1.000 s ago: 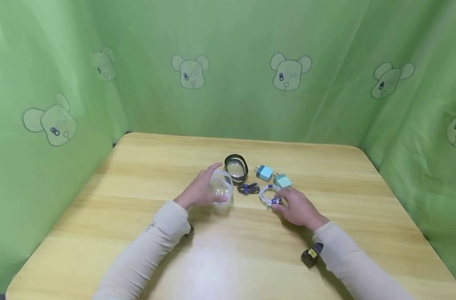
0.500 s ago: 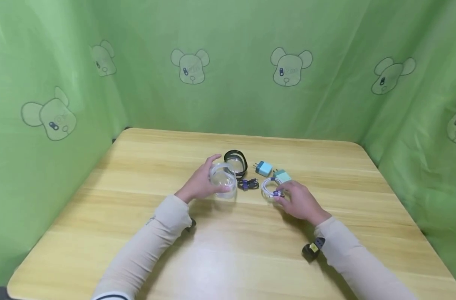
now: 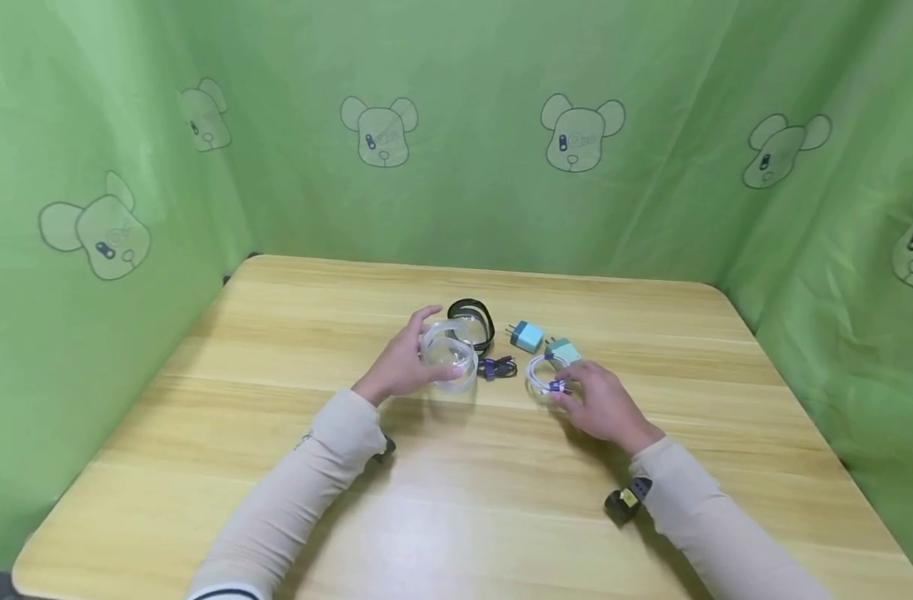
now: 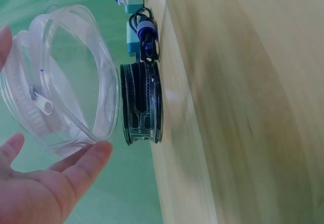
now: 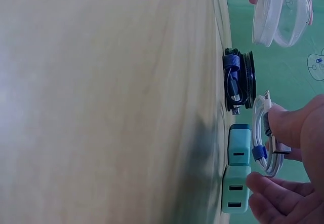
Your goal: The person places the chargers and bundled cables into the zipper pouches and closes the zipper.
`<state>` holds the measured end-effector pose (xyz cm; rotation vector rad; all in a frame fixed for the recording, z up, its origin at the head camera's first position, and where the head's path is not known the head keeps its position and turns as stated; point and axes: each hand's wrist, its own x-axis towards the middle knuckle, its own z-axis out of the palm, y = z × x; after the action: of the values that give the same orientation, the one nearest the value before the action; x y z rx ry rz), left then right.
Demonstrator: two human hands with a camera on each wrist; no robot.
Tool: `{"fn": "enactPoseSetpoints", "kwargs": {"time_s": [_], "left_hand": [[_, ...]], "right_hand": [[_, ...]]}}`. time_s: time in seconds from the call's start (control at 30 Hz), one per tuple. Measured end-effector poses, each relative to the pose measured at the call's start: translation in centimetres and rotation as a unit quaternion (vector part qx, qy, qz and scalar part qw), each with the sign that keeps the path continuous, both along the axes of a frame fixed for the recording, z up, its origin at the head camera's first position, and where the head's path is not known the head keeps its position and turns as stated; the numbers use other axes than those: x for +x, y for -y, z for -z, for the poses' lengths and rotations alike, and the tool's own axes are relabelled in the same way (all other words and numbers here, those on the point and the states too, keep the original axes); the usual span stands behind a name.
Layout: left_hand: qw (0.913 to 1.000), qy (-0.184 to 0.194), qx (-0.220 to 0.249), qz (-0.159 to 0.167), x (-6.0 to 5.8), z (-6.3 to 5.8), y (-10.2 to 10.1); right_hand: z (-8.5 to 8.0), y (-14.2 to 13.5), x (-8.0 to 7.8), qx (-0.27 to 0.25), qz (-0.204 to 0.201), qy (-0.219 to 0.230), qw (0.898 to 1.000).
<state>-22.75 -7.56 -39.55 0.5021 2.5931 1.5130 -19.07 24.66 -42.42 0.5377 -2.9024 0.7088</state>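
My left hand (image 3: 399, 364) grips a clear round pouch with a white zipper (image 4: 43, 104), fingers and thumb around its rim. In the left wrist view the pouch is raised above the tabletop. My right hand (image 3: 605, 406) pinches a coiled white charging cable (image 5: 259, 127) bundled with blue ties, between thumb and fingers. In the right wrist view the coil hangs beside two wall chargers, one blue (image 5: 239, 140) and one mint green (image 5: 236, 178). A coiled black cable (image 3: 497, 367) with a blue tie lies on the table between the two hands.
Just behind the held pouch, a clear round pouch with black trim (image 4: 142, 102) rests on the wooden table (image 3: 456, 500). Green curtains (image 3: 471, 217) printed with bear heads enclose the table's back and sides.
The clear pouch has risen a little and turned, showing its two rims more apart. The right hand keeps hold of the white cable, which has shifted slightly. The head view has tilted slightly.
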Motion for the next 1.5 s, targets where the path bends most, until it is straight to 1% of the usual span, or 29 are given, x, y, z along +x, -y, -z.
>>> {"fn": "enactPoseSetpoints", "kwargs": {"time_s": [0.13, 0.43, 0.63, 0.87, 1.07, 1.5], "left_hand": [[1.0, -0.005, 0.005, 0.0, -0.1, 0.0, -0.2], [0.9993, 0.004, 0.033, -0.015, -0.1, 0.1, -0.3], [0.9987, 0.007, 0.045, -0.02, 0.0, 0.1, -0.3], [0.9976, 0.013, 0.065, -0.019, -0.1, 0.4, -0.5], [0.9969, 0.015, 0.076, -0.014, -0.1, 0.4, -0.7], [0.9946, 0.02, 0.101, -0.008, 0.3, 0.7, -1.3]], "right_hand": [[-0.2, 0.0, 0.0, -0.005, 0.004, -0.003, 1.0], [-0.3, 0.1, 0.0, -0.012, 0.001, -0.009, 1.0], [-0.3, 0.3, -0.1, -0.019, -0.003, -0.016, 1.0], [-0.5, 0.5, 0.0, -0.026, -0.005, -0.027, 0.999], [-0.7, 0.7, -0.1, -0.033, -0.006, -0.031, 0.999], [-0.9, 1.0, 0.1, -0.04, -0.011, -0.047, 0.998]]}}
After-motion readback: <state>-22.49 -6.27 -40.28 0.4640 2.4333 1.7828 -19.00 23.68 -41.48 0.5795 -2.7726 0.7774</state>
